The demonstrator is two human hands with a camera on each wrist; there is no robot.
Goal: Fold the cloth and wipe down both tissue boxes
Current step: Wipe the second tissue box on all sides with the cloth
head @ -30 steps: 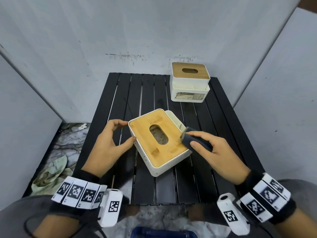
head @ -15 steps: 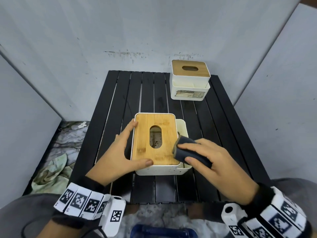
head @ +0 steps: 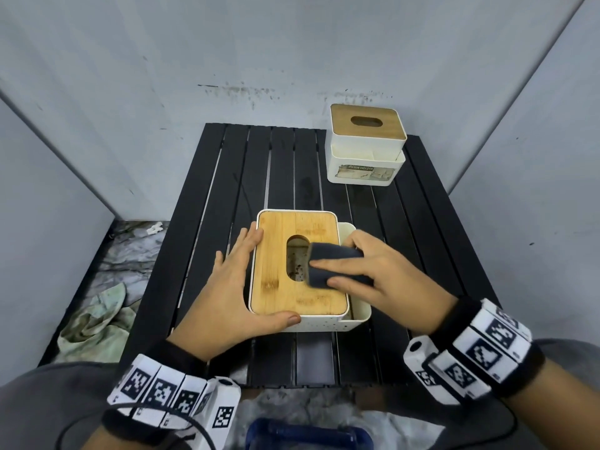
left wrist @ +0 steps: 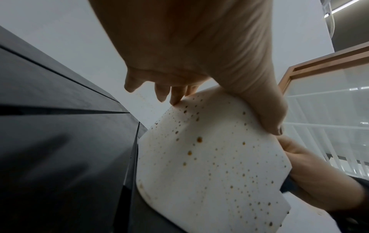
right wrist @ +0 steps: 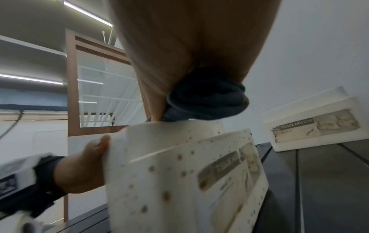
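The near tissue box (head: 279,264), white with a bamboo lid and brown specks on its walls (left wrist: 209,165), stands at the table's middle front. My left hand (head: 233,284) holds its front-left corner, fingers along the left wall and thumb on the front wall. My right hand (head: 376,274) grips the folded dark cloth (head: 334,261) and presses it on the lid beside the slot. The right wrist view shows the cloth (right wrist: 207,100) bunched under the palm above the box (right wrist: 179,173). The second tissue box (head: 367,147) stands untouched at the back right.
The black slatted table (head: 227,190) is walled by grey panels at the back and both sides. A crumpled greenish rag (head: 94,323) lies on the floor to the left. A blue object (head: 308,436) sits below the table's front edge.
The near box turned from a diagonal to square with the table. My right hand slid the cloth from the box's right side onto the lid. My left thumb came round to the front wall.
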